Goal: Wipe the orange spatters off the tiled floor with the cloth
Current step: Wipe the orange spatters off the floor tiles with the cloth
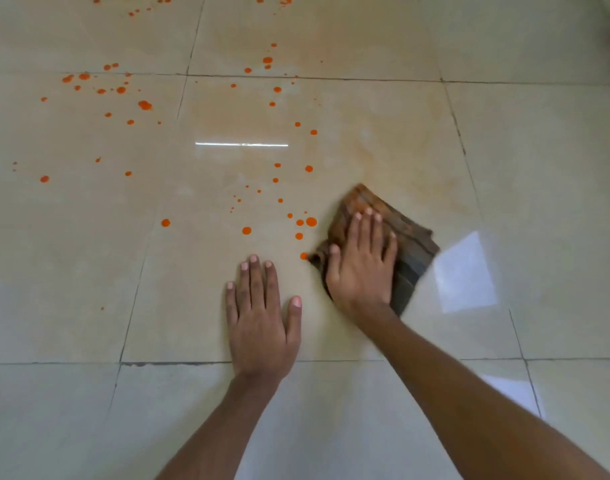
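On the tiled floor (504, 133), the right hand (360, 268) pressed flat, fingers spread, on the cloth (411, 244). The nearest orange spatters (305, 223) lay at its ten o'clock. The left hand (262, 320) rested flat beside it.

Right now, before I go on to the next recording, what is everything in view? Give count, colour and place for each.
glossy beige tiled floor: one, beige with dark grout lines, fills the frame
orange spatters: many, bright orange, across the left and centre tiles up to the top edge, the nearest beside the cloth's left edge
pale orange smear: one patch, faint orange, beyond the cloth
folded brown-grey cloth: one, brown-grey with orange stain at its far corner, right of centre
white reflections: a few, white, mostly right of the cloth
left hand: one, flat on bare tile, fingers straight
right hand: one, pressing flat on the cloth
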